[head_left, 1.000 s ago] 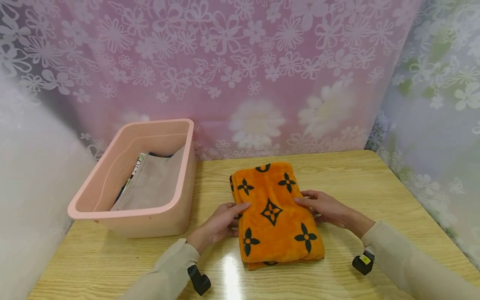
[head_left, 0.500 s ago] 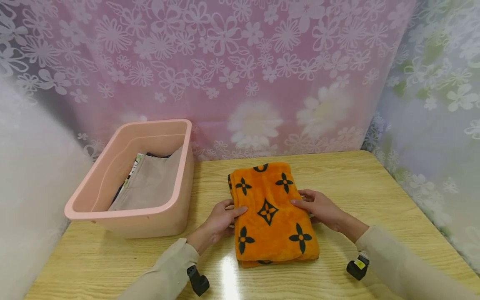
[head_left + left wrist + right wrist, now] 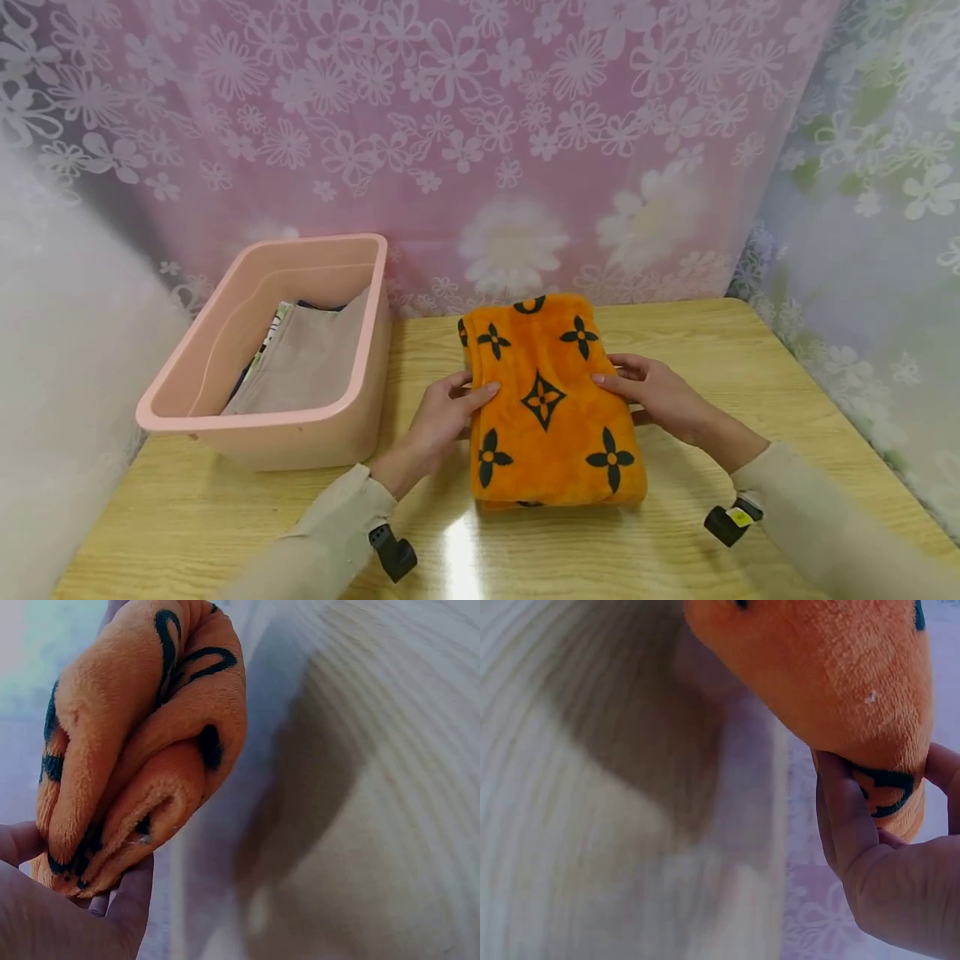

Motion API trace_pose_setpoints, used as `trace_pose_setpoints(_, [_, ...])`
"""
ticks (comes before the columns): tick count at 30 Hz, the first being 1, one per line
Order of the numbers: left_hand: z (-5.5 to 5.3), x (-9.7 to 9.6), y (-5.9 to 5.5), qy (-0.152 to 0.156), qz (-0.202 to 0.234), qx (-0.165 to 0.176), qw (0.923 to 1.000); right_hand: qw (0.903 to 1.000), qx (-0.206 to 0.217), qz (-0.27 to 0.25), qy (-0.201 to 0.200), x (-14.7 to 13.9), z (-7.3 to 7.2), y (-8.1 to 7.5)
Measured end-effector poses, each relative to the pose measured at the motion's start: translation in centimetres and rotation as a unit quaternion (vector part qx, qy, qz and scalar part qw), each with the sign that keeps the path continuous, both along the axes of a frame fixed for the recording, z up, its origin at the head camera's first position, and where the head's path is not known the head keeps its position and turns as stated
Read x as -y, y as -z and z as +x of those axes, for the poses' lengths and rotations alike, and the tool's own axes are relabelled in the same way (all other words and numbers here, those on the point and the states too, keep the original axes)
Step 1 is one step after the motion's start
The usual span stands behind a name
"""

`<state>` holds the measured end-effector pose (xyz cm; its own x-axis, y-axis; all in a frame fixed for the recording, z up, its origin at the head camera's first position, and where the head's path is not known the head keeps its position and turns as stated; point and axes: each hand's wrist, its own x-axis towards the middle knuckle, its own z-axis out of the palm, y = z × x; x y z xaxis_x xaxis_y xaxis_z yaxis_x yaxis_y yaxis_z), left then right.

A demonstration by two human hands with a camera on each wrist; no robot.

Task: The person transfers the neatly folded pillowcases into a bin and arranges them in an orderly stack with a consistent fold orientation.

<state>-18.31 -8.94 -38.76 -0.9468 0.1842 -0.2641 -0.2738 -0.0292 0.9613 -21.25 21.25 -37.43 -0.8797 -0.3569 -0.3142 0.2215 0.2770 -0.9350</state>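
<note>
An orange plush blanket (image 3: 555,433) with dark flower-like motifs is folded into a thick rectangle, held over the table in the head view. My left hand (image 3: 442,417) grips its left edge, thumb on top and fingers underneath. On the opposite edge my right hand (image 3: 663,400) holds it the same way. The left wrist view shows the rolled layers of the blanket (image 3: 142,742) between thumb and fingers. In the right wrist view, the right hand (image 3: 900,877) pinches the blanket's smooth folded side (image 3: 832,682), and a shadow falls on the table below.
A pink plastic bin (image 3: 247,423) stands on the left of the wooden table (image 3: 712,350). Inside it lie a grey folded cloth (image 3: 303,358) and other folded fabric along its left side. A floral curtain (image 3: 510,167) hangs behind the table's back edge.
Both hands have raised the folded blanket off the table and slightly away from me. It lay on the table a second ago. The bin has stayed in place.
</note>
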Motion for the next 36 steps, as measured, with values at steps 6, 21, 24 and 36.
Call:
trace_pose_setpoints(6, [-0.3, 0.1, -3.9, 0.008, 0.003, -0.033, 0.9994, 0.9997, -0.006, -0.023, 0.000, 0.0, 0.1, -2.5])
trace_pose_setpoints(21, [-0.8, 4.8, -14.7, 0.107, -0.109, -0.147, 0.9773, 0.9813, -0.068, -0.180, 0.010, 3.7, 1.8, -10.0])
trace_pose_setpoints(24, [-0.7, 6.2, -16.1, 0.112, -0.127, -0.163, 0.9720, 0.9780, -0.088, -0.189, 0.006, 5.3, 1.8, -11.2])
trace_pose_setpoints(36, [-0.9, 11.0, -18.6, 0.037, -0.238, -0.154, 0.9581, 0.9702, -0.108, -0.216, 0.018, 11.5, 0.2, -12.9])
